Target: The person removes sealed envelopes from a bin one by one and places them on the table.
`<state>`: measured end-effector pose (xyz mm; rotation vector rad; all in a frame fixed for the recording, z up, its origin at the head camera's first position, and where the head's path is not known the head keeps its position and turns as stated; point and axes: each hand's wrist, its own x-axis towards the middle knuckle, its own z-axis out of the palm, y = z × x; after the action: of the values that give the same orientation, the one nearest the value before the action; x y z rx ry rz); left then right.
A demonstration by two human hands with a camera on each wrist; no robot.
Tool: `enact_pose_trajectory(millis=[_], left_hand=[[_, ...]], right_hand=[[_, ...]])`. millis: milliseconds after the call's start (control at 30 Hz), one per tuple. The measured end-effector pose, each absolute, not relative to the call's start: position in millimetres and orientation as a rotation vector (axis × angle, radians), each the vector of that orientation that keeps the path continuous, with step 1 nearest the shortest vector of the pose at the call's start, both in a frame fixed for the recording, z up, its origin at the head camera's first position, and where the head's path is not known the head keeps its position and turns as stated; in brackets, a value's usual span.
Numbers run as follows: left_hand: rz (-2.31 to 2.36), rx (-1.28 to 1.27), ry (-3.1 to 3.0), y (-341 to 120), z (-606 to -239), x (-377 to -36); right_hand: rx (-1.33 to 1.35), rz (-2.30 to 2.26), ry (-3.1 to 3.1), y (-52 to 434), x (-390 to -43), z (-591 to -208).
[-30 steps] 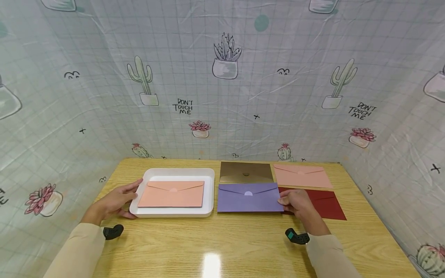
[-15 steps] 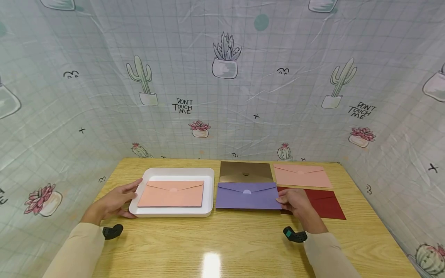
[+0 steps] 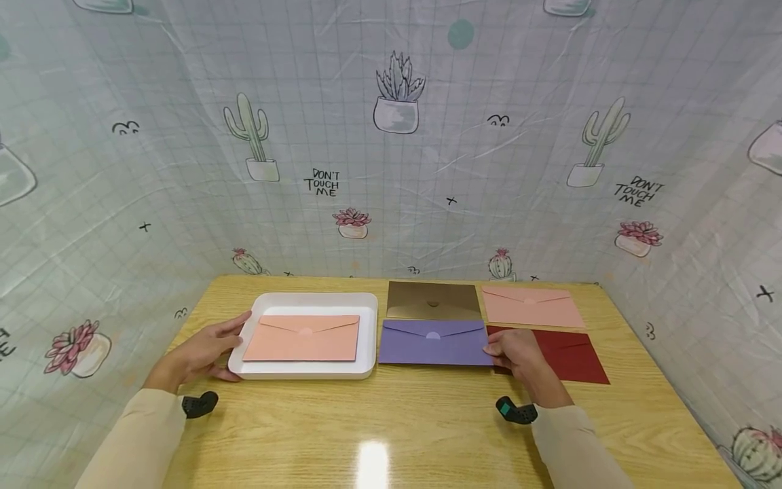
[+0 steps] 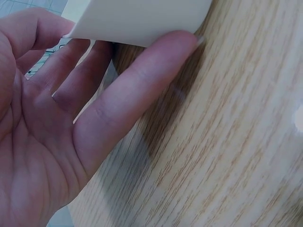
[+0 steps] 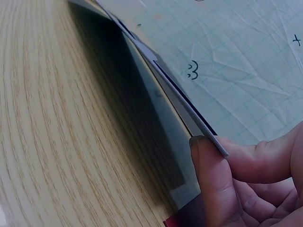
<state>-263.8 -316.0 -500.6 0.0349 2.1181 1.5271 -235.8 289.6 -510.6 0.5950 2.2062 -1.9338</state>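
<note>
A white tray (image 3: 369,339) stands on the left side of the table with a peach envelope (image 3: 302,339) lying inside it. My left hand (image 3: 198,353) grips the tray's left end; in the left wrist view one digit (image 4: 38,28) meets the rim and another lies low along the outer wall. My right hand (image 3: 519,356) pinches the right edge of a purple envelope (image 3: 430,350) between thumb and fingers. Seen from the right wrist, that envelope (image 5: 165,75) is held at a slant above the table, over a dark shadow. The right hand partly covers a red envelope (image 3: 574,356).
Behind the purple envelope lies a gold-brown envelope (image 3: 434,295). A pale pink envelope (image 3: 531,307) lies at the back right. The wooden table (image 3: 305,435) ends against a patterned curtain (image 3: 452,149) at the back, with curtain at both sides too.
The purple envelope and my right hand have shifted slightly left, and the envelope's front edge shows a little farther back. The left hand and tray stay put.
</note>
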Motion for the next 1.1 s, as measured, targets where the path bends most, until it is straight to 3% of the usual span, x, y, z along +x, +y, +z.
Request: enact_pose_trajectory(millis=[1100], left_hand=[[1.521,0.022,2.114,-317.2,-497.6,-266.8]], right_hand=[[0.582,-1.726,2.430,289.8,-233.0,-507.2]])
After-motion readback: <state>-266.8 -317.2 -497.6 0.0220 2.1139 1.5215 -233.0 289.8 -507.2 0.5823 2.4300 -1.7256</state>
